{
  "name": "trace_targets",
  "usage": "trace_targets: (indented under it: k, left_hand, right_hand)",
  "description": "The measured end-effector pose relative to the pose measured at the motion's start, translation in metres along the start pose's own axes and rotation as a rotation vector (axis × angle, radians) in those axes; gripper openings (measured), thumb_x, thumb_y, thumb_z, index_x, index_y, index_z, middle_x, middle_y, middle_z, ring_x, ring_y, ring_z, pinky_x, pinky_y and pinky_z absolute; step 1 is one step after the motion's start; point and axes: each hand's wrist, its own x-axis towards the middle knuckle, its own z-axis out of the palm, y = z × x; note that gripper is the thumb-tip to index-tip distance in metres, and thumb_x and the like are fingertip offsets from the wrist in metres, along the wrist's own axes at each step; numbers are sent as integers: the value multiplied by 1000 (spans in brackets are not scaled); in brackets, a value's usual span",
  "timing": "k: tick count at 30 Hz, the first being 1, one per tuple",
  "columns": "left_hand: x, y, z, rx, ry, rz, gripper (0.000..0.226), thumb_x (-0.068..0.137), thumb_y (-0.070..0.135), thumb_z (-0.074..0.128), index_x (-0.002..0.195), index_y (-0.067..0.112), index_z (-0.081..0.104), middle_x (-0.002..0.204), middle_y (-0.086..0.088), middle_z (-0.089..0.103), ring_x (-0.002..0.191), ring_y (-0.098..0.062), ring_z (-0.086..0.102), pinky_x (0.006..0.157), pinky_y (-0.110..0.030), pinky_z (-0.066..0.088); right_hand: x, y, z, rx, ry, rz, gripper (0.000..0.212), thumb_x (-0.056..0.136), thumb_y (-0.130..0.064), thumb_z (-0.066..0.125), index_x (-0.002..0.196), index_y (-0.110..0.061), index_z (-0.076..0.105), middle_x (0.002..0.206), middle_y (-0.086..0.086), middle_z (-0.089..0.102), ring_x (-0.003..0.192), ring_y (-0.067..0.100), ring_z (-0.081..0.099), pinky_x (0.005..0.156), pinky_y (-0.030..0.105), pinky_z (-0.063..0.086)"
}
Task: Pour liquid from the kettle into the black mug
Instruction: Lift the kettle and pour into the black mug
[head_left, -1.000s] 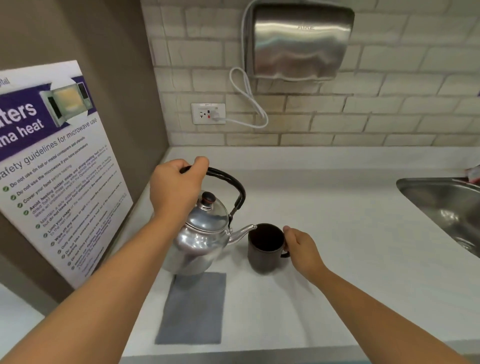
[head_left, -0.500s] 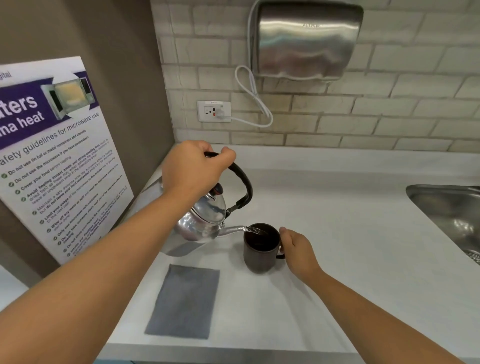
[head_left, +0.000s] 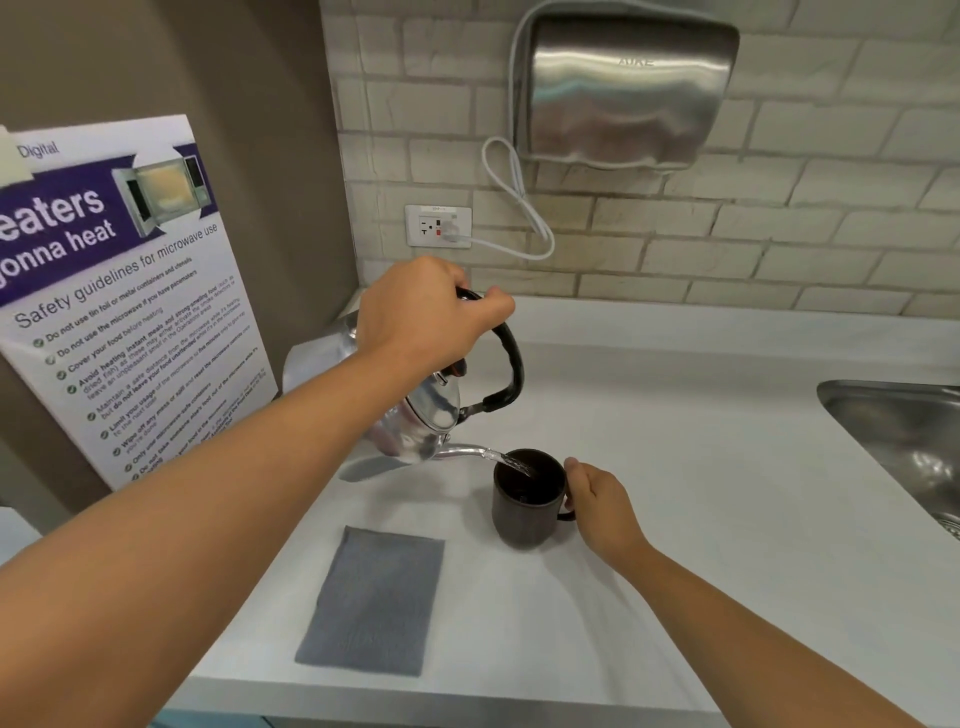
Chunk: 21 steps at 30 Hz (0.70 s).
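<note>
Flanking mug (head_left: 527, 506) — grey cloth (head_left: 371, 603), sink (head_left: 898, 431)

silver kettle (head_left: 415, 431), black mug (head_left: 527, 506), grey cloth (head_left: 371, 603)

Kettle (head_left: 415, 431): polished metal, mirror-glossy. Mug (head_left: 524, 514): matt black. Cloth (head_left: 371, 603): grey woven fabric. Worktop (head_left: 701, 519): smooth, pale. Sink (head_left: 904, 436): brushed steel.

Bright, even light; soft shadows; wide-angle bending at edges.
</note>
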Motion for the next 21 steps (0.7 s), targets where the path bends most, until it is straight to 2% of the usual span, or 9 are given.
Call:
trace_targets:
  k: [1, 4, 7, 13, 21]
  left_hand:
    - [1, 1, 0, 11, -5, 13, 42, 72, 50, 55, 49, 16, 47, 28, 16, 44, 35, 5, 47, 41, -21, 25]
    - [4, 4, 1, 55, -7, 38, 42, 70, 51, 55, 48, 16, 45, 28, 5, 40, 31, -10, 41, 41, -21, 27]
    - [7, 7, 2, 71, -9, 68, 43, 70, 51, 55, 48, 16, 43, 38, 2, 48, 37, -14, 41, 40, -22, 32]
    - [12, 11, 4, 89, -16, 118, 44, 72, 51, 56, 47, 17, 42, 40, 3, 45, 37, -15, 40, 42, -22, 29]
    - [12, 11, 9, 77, -25, 122, 42, 71, 51, 55, 49, 16, 45, 40, 4, 42, 38, -15, 40, 41, -22, 34]
  right_hand:
    - [0, 0, 0, -5, 0, -4, 48, 99, -35, 32, 66, -5, 50, 65, 10, 50, 63, 19, 47, 63, 34, 40]
    - [0, 0, 0, -14, 2, -5, 46, 99, -36, 32, 66, -8, 48, 65, 10, 50, 63, 20, 47, 63, 34, 40]
    - [0, 0, 0, -16, 0, 4, 47, 99, -36, 32, 66, -7, 48, 65, 11, 52, 64, 21, 49, 64, 35, 42]
    - [0, 0, 0, -10, -2, 1, 46, 100, -35, 32, 66, -8, 48, 66, 12, 52, 65, 22, 50, 65, 35, 43]
    - [1, 0, 1, -8, 9, 4, 46, 99, -35, 33, 65, -7, 47, 65, 12, 52, 65, 22, 53, 63, 34, 43]
